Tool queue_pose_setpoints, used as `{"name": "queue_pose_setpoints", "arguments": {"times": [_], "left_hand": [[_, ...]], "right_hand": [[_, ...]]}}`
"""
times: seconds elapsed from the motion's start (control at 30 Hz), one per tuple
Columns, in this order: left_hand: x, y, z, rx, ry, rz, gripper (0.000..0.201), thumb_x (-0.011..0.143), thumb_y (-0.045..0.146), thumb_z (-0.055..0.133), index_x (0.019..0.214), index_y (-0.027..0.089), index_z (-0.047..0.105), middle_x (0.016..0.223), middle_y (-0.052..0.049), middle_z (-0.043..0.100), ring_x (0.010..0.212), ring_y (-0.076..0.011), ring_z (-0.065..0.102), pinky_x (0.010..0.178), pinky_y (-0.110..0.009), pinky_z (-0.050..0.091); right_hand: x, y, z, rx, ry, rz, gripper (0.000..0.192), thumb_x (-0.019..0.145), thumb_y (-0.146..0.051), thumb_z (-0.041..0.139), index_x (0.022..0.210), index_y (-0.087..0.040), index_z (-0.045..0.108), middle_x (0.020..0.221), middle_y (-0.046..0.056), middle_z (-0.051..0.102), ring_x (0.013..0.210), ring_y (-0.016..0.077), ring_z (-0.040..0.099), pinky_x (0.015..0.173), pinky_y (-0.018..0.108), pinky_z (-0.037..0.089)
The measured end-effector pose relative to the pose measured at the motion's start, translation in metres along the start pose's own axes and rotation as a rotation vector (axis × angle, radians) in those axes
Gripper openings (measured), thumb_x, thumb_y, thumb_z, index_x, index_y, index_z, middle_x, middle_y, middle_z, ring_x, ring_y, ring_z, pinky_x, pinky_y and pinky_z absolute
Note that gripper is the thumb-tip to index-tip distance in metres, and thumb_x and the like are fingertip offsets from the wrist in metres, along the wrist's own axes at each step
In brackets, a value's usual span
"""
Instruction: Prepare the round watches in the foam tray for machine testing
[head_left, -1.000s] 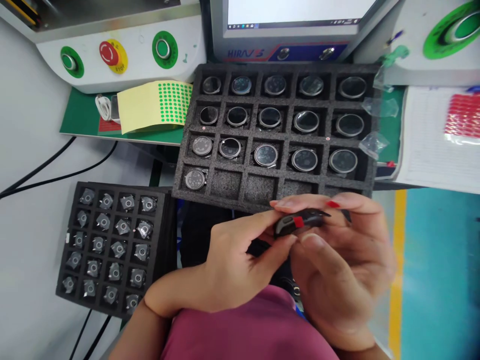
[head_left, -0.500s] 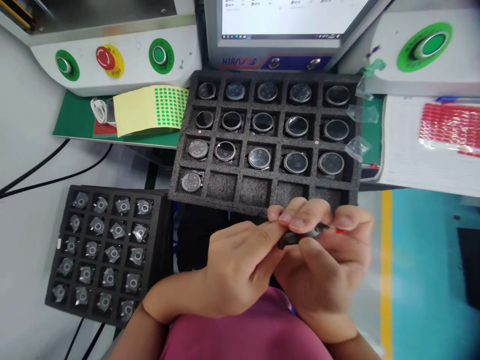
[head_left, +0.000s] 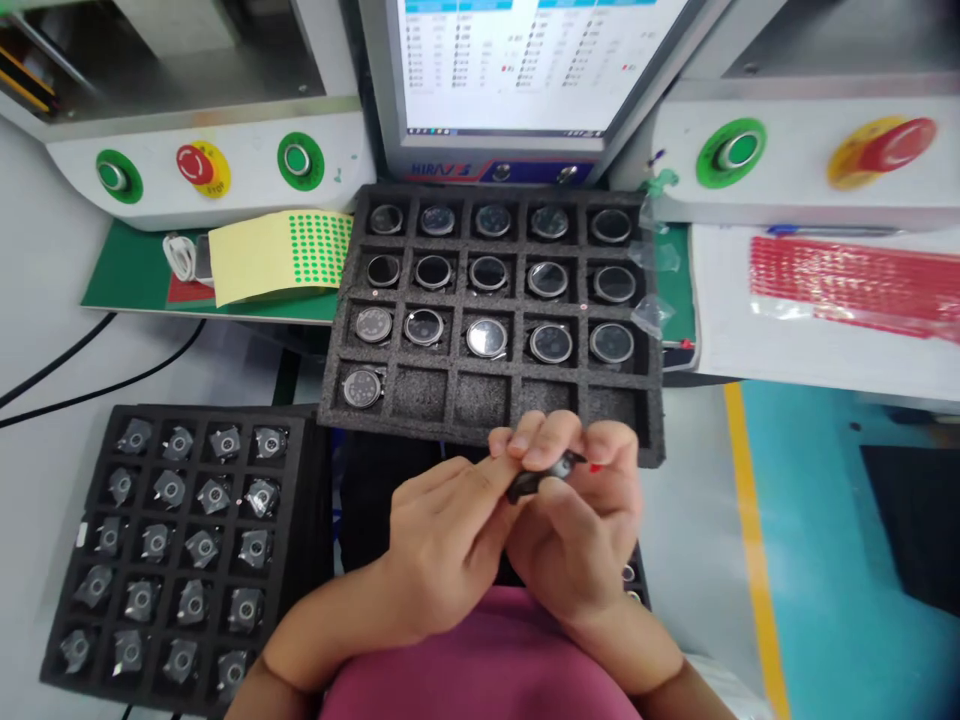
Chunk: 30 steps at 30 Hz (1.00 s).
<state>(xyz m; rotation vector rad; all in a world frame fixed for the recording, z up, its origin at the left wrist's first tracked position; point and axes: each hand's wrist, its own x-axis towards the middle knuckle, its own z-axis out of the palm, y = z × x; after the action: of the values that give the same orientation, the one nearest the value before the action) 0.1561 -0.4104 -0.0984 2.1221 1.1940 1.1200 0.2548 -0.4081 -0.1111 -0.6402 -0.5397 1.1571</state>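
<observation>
Both hands, left hand [head_left: 442, 540] and right hand [head_left: 577, 530], pinch the small black part [head_left: 541, 478] above the foam tray [head_left: 487, 395]; a loosened grip risks dropping it.

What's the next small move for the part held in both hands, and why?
Probably set the dark round part into an empty pocket in the nearest row of the foam tray. Left hand and right hand pinch it just in front of that row, where only the leftmost pocket holds a watch case and the other four are bare; every farther row is full.
</observation>
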Motion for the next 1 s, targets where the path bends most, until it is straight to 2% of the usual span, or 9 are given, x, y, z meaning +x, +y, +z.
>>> {"name": "queue_pose_setpoints", "arguments": {"times": [0.17, 0.33, 0.47, 0.63, 0.83, 1.0], "left_hand": [[0.006, 0.004, -0.005, -0.033, 0.068, -0.090, 0.015, 0.094, 0.013, 0.060, 0.107, 0.015, 0.068, 0.072, 0.000, 0.073, 0.055, -0.0080, 0.063, 0.051, -0.015, 0.050], [0.003, 0.005, -0.005, -0.046, 0.110, -0.121, 0.014, 0.091, 0.011, 0.062, 0.103, 0.013, 0.069, 0.069, 0.000, 0.070, 0.051, -0.0068, 0.059, 0.044, -0.014, 0.043], [0.002, 0.005, -0.004, -0.066, 0.086, -0.079, 0.017, 0.093, 0.010, 0.061, 0.107, 0.012, 0.070, 0.070, -0.001, 0.072, 0.051, -0.0072, 0.059, 0.047, -0.016, 0.045], [0.002, 0.007, -0.002, -0.005, 0.096, -0.022, 0.015, 0.094, 0.012, 0.060, 0.106, 0.010, 0.068, 0.070, -0.002, 0.072, 0.054, -0.0089, 0.062, 0.052, -0.017, 0.050], [-0.004, 0.007, 0.001, 0.033, 0.065, 0.051, 0.025, 0.094, 0.008, 0.055, 0.118, 0.010, 0.063, 0.085, -0.006, 0.077, 0.061, -0.0129, 0.065, 0.058, -0.023, 0.054], [-0.008, 0.002, 0.005, 0.056, 0.094, 0.101, 0.032, 0.095, 0.007, 0.052, 0.125, 0.009, 0.060, 0.089, -0.007, 0.078, 0.064, -0.0145, 0.065, 0.059, -0.026, 0.055]], "right_hand": [[0.001, 0.003, -0.008, -0.061, -0.171, -0.010, 0.024, 0.093, -0.010, 0.060, 0.108, -0.027, 0.054, 0.097, -0.004, 0.068, 0.095, 0.0105, 0.064, 0.091, 0.032, 0.055], [0.001, -0.001, -0.010, -0.123, -0.221, -0.023, 0.027, 0.094, -0.008, 0.057, 0.112, -0.029, 0.052, 0.100, -0.002, 0.067, 0.098, 0.0122, 0.064, 0.090, 0.033, 0.056], [-0.001, -0.001, -0.008, -0.088, -0.189, -0.066, 0.024, 0.093, -0.009, 0.059, 0.105, -0.027, 0.051, 0.096, -0.003, 0.066, 0.094, 0.0117, 0.062, 0.091, 0.035, 0.055], [0.000, -0.001, -0.006, -0.093, -0.160, -0.053, 0.023, 0.089, -0.010, 0.060, 0.101, -0.026, 0.049, 0.091, -0.002, 0.066, 0.086, 0.0138, 0.061, 0.081, 0.036, 0.058], [0.001, -0.003, 0.006, -0.042, -0.005, -0.014, 0.028, 0.076, -0.002, 0.056, 0.086, -0.024, 0.043, 0.074, -0.007, 0.059, 0.072, 0.0103, 0.055, 0.070, 0.027, 0.057], [-0.001, -0.002, 0.010, -0.012, 0.043, -0.004, 0.030, 0.070, -0.001, 0.055, 0.080, -0.022, 0.038, 0.070, -0.008, 0.057, 0.070, 0.0102, 0.053, 0.066, 0.025, 0.054]]}}
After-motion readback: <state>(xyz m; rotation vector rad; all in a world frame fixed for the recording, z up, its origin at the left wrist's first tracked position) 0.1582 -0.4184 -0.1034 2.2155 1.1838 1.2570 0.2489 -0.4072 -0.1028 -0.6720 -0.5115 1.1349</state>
